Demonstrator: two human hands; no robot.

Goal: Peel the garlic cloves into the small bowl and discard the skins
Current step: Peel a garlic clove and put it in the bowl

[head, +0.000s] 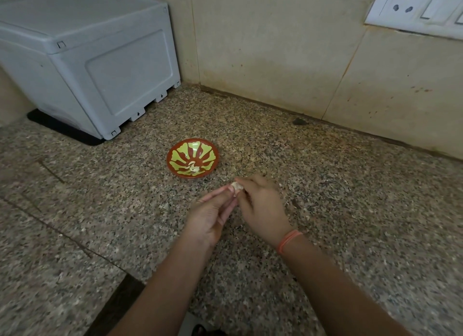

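**A:** Where is the clove being worked on?

**B:** The garlic clove (236, 186) is held above the desk (350, 210), just on the near side of the small bowl (193, 145) and slightly to its right. The left hand (213, 210) pinches it from below with its fingertips. The right hand (260, 205) curls over it from the other side, its fingers closed on the clove.

**A:** Is anything in the bowl yet?

**B:** A few pale peeled cloves (193, 169) lie against its near wall. So I'd say the job is under way, with this clove in the middle of being skinned.

**A:** What's the best way to finish it?

**B:** Hold the clove steady with the left hand. Let the right thumbnail catch the papery skin at one end, and strip it lengthwise instead of picking at it. Work close to the bowl so the bare clove only has a short drop into it.

**A:** What about the skins?

**B:** Dry skin clings to fingers and floats away. Gather the pieces in one spot on the near side of the bowl, never over it, and throw them all away together. I can't see a bin.
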